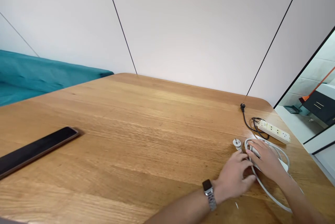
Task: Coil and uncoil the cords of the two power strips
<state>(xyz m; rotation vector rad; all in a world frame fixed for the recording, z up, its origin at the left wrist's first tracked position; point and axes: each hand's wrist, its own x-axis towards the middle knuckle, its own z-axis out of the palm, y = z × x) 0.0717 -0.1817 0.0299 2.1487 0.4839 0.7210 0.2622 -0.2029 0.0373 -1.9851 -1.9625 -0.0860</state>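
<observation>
Left-wrist watch (209, 193): black rounded-square screen (206, 184), silver case (208, 190), silver metal link band (211, 201). Left hand (234, 176) and right hand (267, 158) both bare. Forearms (183, 206) bare too, as far as visible.

no text can be read; the small markings (264, 125) on the power strip (274, 132) are illegible.

wooden bench (146, 140) is being occupied, at the right by white power strip (274, 131), black-plugged cord (243, 107), looped white cable (272, 197), white plug (237, 143), small white scrap (236, 205), at the left by dark flat slab (36, 150)
</observation>
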